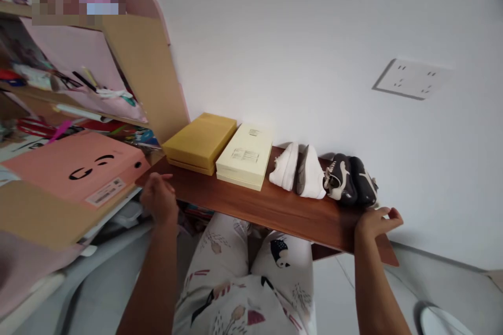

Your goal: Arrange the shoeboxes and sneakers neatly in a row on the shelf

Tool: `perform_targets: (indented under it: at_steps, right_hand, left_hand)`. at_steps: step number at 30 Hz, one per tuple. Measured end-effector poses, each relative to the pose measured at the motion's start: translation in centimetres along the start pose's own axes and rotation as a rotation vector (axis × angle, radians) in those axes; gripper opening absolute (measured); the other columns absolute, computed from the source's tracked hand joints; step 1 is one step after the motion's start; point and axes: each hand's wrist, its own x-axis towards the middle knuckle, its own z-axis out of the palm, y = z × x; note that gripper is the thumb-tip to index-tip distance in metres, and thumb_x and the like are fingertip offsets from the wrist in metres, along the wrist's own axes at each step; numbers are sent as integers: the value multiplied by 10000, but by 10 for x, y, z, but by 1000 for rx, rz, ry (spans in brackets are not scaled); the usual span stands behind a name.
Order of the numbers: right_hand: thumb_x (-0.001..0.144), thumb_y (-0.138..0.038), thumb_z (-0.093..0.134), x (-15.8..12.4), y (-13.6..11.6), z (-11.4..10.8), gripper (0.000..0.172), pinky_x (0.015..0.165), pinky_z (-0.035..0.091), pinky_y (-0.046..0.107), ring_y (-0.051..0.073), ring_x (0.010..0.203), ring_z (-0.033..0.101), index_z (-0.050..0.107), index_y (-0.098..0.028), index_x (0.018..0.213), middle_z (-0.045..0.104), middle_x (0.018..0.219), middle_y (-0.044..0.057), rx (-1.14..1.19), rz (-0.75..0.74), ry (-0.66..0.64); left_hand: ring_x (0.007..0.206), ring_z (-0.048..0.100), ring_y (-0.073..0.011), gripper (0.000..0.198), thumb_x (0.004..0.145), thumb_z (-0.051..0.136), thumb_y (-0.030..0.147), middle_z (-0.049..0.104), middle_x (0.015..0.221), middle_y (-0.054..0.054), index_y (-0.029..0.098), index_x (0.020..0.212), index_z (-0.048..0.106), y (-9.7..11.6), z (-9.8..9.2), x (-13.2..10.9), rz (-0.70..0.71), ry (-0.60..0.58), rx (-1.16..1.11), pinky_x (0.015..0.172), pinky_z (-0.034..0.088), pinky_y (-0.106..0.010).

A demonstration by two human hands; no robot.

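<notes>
A long reddish-brown wooden shelf (236, 200) stands against the wall in front of my knees. My left hand (158, 196) is over its left end, loosely bent with fingertips a little apart and nothing seen in them. At the right end, my right hand (378, 223) lies close to the board, thumb and fingers apart and empty. Along the top sit a yellow shoe box (202, 140), a cream shoe box (247, 156), a pair of white sneakers (312, 172) and a pair of black sneakers (341, 178) with pale trim. Whether either hand presses on the board I cannot tell.
At left stands a desk with shelves (135, 57) full of small items. A pink box (74, 162) lies on its top. A socket plate (412, 78) is on the wall at right. A round white object (442, 322) is on the floor, lower right.
</notes>
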Motion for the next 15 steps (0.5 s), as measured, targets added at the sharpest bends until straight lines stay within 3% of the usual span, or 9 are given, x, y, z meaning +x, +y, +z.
perform_targets:
  at_steps: [3,5,6,10,13,15]
  right_hand:
    - [919,-483,422,-52,-31,-17,388,828,540,425,253,1018,616,451,-229,1211,550,1174,136,108,6,-103]
    - [892,-521,473,-95,-55,-25,457,706,537,354,215,925,616,447,-223,1237,557,1184,120,192,41,-231]
    - [873,-547,505,-117,-68,-26,487,669,523,322,195,879,608,463,-215,1227,569,1162,107,214,67,-315]
    - [790,-587,636,-188,-125,-19,479,594,473,265,119,656,531,579,-190,1052,629,956,45,302,197,-804]
    - [776,-569,675,-230,-167,-4,426,623,473,273,123,635,539,617,-187,957,649,825,15,410,223,-1147]
    - [786,-565,670,-258,-192,9,404,688,494,295,137,680,565,632,-193,939,646,785,-1,463,213,-1279]
  left_hand:
    - [464,336,-97,224,894,414,288,390,526,56,179,747,544,-7,-20,28,-116,165,-140,473,278,-210]
    - [514,378,-81,42,814,480,172,464,632,56,185,814,520,-15,-31,41,-255,209,-238,516,320,-199]
    - [544,404,-75,81,781,501,137,490,689,54,190,841,509,-20,-34,46,-329,201,-276,543,346,-200]
    - [647,481,-86,151,755,528,147,517,824,31,211,882,479,-35,-35,75,-527,65,-286,640,423,-237]
    - [729,522,-105,166,768,541,232,534,895,14,232,921,476,-41,-19,97,-525,-55,-188,693,436,-255]
    - [810,549,-122,199,773,549,292,551,956,-2,243,957,489,-44,-6,108,-483,-159,-107,729,439,-266]
